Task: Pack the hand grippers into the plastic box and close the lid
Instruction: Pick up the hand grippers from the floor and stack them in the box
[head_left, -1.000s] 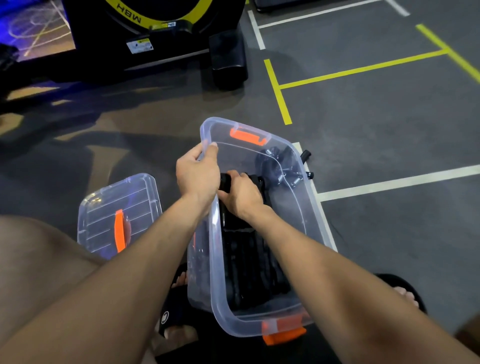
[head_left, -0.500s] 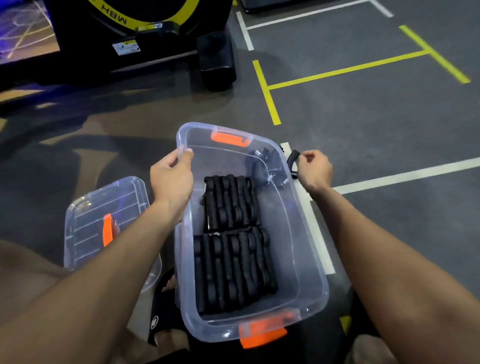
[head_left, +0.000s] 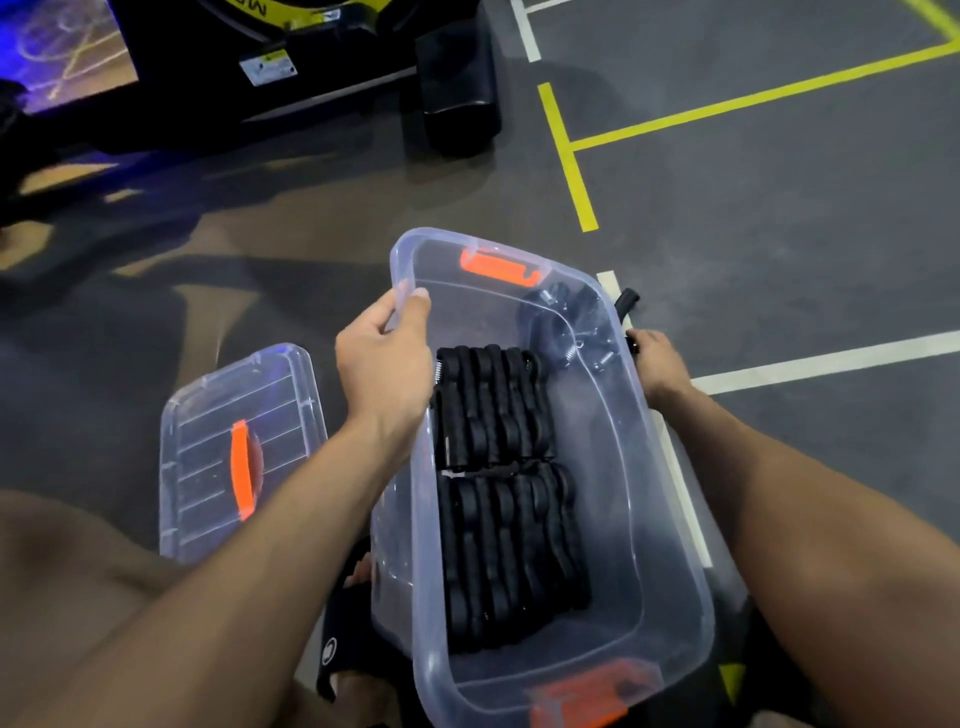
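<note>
The clear plastic box (head_left: 670, 525) with orange latches stands on the floor in front of me. Two rows of black hand grippers (head_left: 501, 488) lie packed along its left side. My left hand (head_left: 382, 364) grips the box's left rim near the far corner. My right hand (head_left: 655, 364) is outside the box's right wall, closed on a black hand gripper (head_left: 626, 301) lying on the floor; more grippers show blurred through the far right corner. The clear lid (head_left: 208, 415) with an orange handle lies flat on the floor to the left.
A black exercise machine base (head_left: 457, 78) stands at the back. Yellow and white floor lines (head_left: 571, 156) run to the right of the box. My sandalled foot (head_left: 353, 613) is beside the box's near left corner, and my left knee fills the lower left.
My right hand left the box, where it had set a gripper down, and moved out to the right onto a gripper on the floor. My left hand stayed on the rim.
</note>
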